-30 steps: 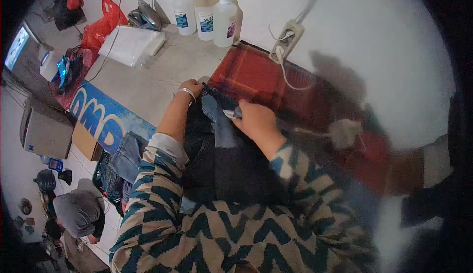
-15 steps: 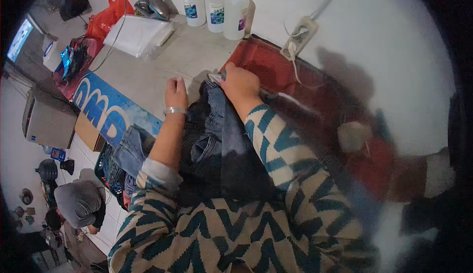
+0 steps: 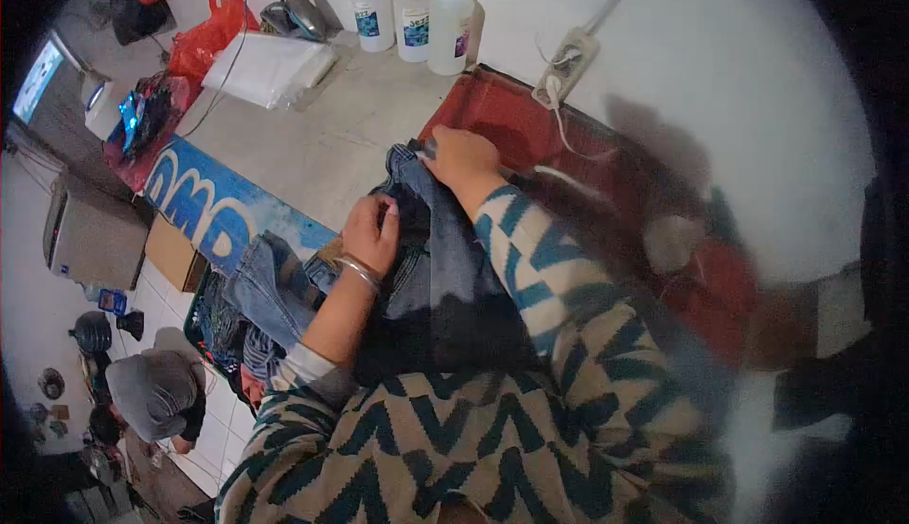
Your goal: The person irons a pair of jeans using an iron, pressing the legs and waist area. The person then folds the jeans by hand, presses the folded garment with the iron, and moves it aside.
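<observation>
Dark blue jeans lie in front of me, running from the table top toward my body, with the waistband end pointing away. My right hand is closed on the far end near the waistband, at its right side. Lower down, my left hand is closed on the left edge of the jeans, thumb and fingers together; its fingertips are partly hidden. Beside my left forearm, lighter blue denim hangs over a heap of folded clothes.
Three white bottles and a tape roll stand by the wall. Clear plastic bags, an iron and a red bag lie at the back left. A power strip hangs on the right. Another person sits low at left.
My left hand has come down and nearer, from the bare table onto the jeans' left edge. My right hand stays at the waistband end, which now stands up more.
</observation>
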Demonstrator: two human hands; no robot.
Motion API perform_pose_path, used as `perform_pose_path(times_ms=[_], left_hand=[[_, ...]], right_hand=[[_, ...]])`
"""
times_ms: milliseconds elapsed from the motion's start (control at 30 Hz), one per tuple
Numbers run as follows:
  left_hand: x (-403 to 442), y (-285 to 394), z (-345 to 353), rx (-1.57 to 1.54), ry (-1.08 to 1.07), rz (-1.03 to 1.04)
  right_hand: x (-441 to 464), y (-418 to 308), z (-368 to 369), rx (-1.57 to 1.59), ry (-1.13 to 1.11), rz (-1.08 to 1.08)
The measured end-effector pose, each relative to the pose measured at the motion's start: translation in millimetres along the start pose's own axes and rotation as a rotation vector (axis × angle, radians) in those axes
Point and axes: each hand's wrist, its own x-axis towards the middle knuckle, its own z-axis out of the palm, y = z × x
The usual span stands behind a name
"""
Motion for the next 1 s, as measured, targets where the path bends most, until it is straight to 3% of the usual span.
perform_pose_path(times_ms=[100, 167, 233, 333, 467, 733, 833, 1000], left_hand=[[-12, -45, 15, 0.093, -0.039, -0.078], [-11, -42, 16, 0.078, -0.062, -0.118], [-14, -30, 14, 0.258, -0.109, -0.010], [-13, -21, 18, 0.407, -0.122, -0.063], [-12, -16, 20, 0.400, -0.183, -0.116], [-12, -30, 25, 0.404, -0.101, -0.079], [-8, -27, 22, 0.385, -0.166, -0.171], [-10, -32, 26, 0.408, -0.160, -0.177]], right_hand=[[-43, 25, -33, 0.016, -0.128, 0.046], [-81, 46, -53, -0.014, -0.171, 0.016], [-113, 67, -61, -0.019, -0.277, 0.070], [-155, 70, -68, -0.043, -0.233, 0.131], [-134, 66, -55, -0.064, -0.128, 0.179], [-38, 59, -31, -0.034, -0.049, 0.136], [-82, 69, -37, 0.006, -0.057, 0.056], [-212, 103, -76, -0.035, -0.262, 0.117]])
